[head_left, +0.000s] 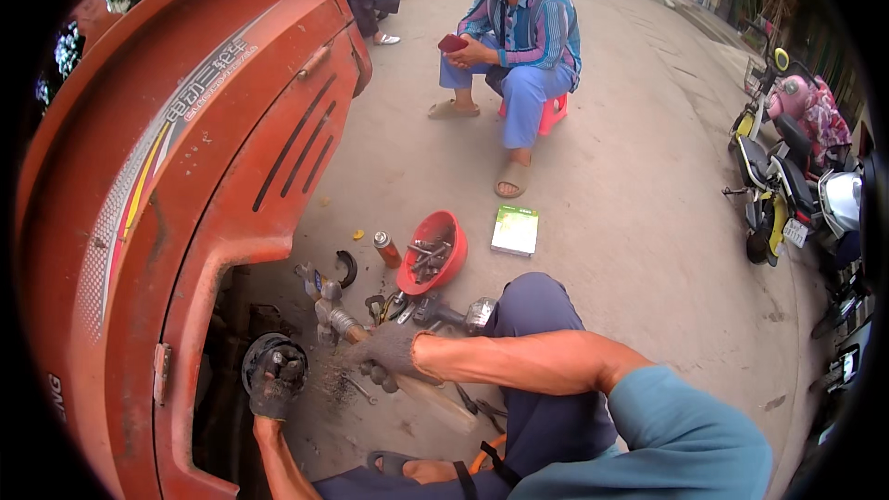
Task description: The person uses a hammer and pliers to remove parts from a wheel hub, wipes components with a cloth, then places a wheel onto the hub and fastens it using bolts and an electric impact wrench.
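My right hand [398, 354], in a dark grey work glove, grips a hammer [437, 400] by its wooden handle. The handle is smeared by motion, and the head points away toward the tools on the ground. My left hand [275, 387], in a blackened glove, is closed over a round dark metal part [250, 363] with a raised rim. That part sits at the opening in the red vehicle body [250, 167]. The gloved fingers hide much of its middle. Beside the hammer, on the ground, lies an open-ended wrench [361, 391].
A red bowl [452, 273] of metal parts, a spray can [387, 248], a curved black piece [347, 268], a power tool [440, 315] and a green-white box [515, 230] lie ahead. A person [519, 46] sits on a pink stool. Scooters [787, 167] stand at right.
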